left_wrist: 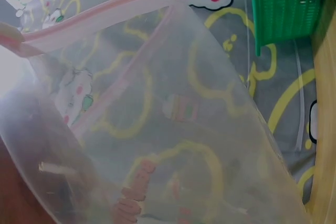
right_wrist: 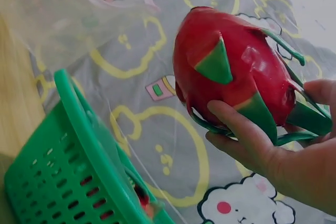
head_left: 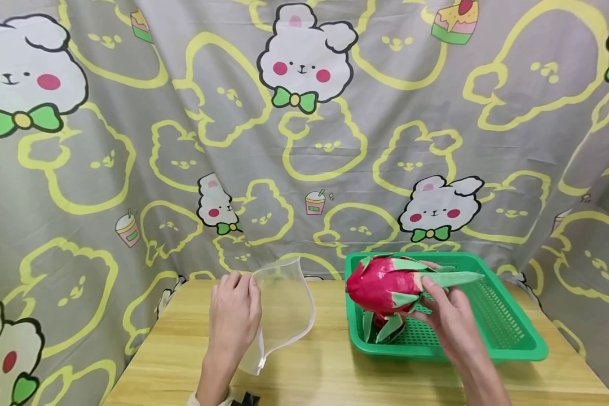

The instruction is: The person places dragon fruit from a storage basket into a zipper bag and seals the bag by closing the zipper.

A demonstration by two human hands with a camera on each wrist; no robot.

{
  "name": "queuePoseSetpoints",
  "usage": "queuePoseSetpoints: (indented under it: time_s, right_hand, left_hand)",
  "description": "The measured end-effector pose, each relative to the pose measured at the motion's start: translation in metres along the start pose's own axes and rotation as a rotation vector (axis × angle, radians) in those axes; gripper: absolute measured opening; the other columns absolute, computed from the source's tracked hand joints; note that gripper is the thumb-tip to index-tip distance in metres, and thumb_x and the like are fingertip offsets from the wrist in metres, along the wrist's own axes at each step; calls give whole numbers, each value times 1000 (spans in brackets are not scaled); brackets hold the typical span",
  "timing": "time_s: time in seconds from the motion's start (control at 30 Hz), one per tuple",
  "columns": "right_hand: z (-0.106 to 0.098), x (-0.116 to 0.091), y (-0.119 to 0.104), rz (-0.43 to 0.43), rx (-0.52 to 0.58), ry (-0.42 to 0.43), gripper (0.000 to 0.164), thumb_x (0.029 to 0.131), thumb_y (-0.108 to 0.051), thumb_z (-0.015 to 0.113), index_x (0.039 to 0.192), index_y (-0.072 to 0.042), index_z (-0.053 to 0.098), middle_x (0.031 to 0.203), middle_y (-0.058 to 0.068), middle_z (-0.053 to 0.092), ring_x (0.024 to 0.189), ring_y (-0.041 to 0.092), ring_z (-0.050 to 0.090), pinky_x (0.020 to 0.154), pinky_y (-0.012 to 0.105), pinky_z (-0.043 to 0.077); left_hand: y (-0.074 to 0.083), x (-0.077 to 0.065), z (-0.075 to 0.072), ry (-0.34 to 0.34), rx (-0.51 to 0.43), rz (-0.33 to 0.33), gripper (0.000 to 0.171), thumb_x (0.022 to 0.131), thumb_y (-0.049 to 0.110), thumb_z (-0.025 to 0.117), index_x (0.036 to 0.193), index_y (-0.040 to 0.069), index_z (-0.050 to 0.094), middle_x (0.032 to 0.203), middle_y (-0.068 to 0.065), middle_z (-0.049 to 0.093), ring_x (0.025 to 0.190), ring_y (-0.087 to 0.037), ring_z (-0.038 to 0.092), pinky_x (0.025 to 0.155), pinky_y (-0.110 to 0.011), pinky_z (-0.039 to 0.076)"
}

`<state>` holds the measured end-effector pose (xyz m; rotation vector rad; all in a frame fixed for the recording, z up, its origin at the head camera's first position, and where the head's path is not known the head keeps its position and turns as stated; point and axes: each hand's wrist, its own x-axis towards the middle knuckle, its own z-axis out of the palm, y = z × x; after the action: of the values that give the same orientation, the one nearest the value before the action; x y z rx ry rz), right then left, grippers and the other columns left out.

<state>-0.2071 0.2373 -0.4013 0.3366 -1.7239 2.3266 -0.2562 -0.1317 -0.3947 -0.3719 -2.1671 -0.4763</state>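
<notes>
My right hand (head_left: pixel 449 310) grips a red dragon fruit (head_left: pixel 383 283) by its green leafy end, holding it above the green basket (head_left: pixel 487 354). In the right wrist view the fingers wrap the leaf end of the fruit (right_wrist: pixel 226 72), and its rounded end points away. To the left, my left hand (head_left: pixel 235 307) pinches the edge of a clear zip bag (head_left: pixel 286 304), whose mouth gapes toward the basket. The slider (head_left: pixel 261 362) sits at the bag's lower corner. Inside the basket lies a second dragon fruit (head_left: pixel 388 328), partly hidden under the held one.
A wooden table (head_left: pixel 320 372) carries the basket on its right side. Behind the table and at both sides hangs a grey curtain (head_left: pixel 330 225) with rabbit prints. Orange-red print shows on the bag (left_wrist: pixel 137 182) in the left wrist view.
</notes>
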Motion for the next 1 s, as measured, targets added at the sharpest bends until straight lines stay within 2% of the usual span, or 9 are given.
queuePoseSetpoints:
  time_s: [0.2, 0.33, 0.5, 0.63, 0.73, 0.87, 0.9, 1.0]
  right_hand:
    - [16, -3, 1, 29, -167, 78, 45, 109, -23, 52, 150, -7, 45, 130, 0, 60, 109, 13, 67, 76, 39, 61]
    - [28, -3, 4, 20, -140, 115, 42, 106, -19, 59, 145, -4, 52, 132, 3, 60, 110, 15, 68, 77, 40, 61]
    - [41, -5, 9, -48, -81, 134, 37, 103, -5, 60, 139, 6, 56, 123, 8, 67, 98, 20, 73, 75, 43, 60]
    - [52, -7, 12, -106, -63, 148, 35, 102, 0, 60, 136, 9, 57, 127, 10, 67, 100, 25, 74, 75, 43, 60]
    - [62, -8, 14, -136, -74, 157, 34, 100, 2, 62, 133, 10, 60, 129, 11, 67, 100, 26, 74, 75, 42, 59]
    - [74, -10, 19, -178, -142, 155, 31, 96, 3, 67, 128, 5, 67, 123, 12, 70, 95, 24, 75, 74, 37, 60]
    - [77, -11, 20, -198, -152, 142, 31, 96, 4, 67, 127, 4, 68, 124, 13, 70, 96, 24, 75, 76, 36, 60]
    - [84, -13, 25, -273, -176, 82, 33, 95, 8, 66, 127, 4, 68, 132, 17, 63, 115, 20, 65, 86, 30, 58]
  left_hand:
    - [1, 2, 1, -10, 5, -2, 29, 104, 14, 48, 77, 9, 58, 82, -7, 56, 79, -32, 53, 73, -42, 39]
    - [1, 2, 1, -15, 2, -10, 30, 104, 14, 47, 77, 9, 58, 82, -7, 56, 80, -32, 53, 74, -42, 40]
    - [1, 1, -1, -14, 2, -18, 30, 104, 14, 48, 76, 10, 58, 82, -6, 56, 80, -32, 54, 75, -44, 41]
    - [1, 1, 0, -24, 0, -14, 29, 104, 14, 48, 77, 9, 59, 83, -7, 57, 81, -32, 54, 74, -43, 40]
    - [3, 2, 1, -26, -4, -7, 28, 103, 13, 50, 77, 9, 60, 83, -7, 57, 81, -32, 54, 73, -42, 39]
    - [4, 1, 1, -33, -9, -9, 27, 102, 12, 52, 77, 8, 61, 82, -6, 56, 80, -31, 53, 71, -39, 38]
    - [5, 0, 1, -38, -9, -11, 28, 102, 13, 51, 77, 8, 61, 82, -6, 56, 80, -30, 53, 71, -39, 37]
    - [6, 0, 1, -45, -9, -10, 28, 102, 13, 51, 77, 8, 61, 81, -5, 56, 78, -30, 52, 70, -38, 37]
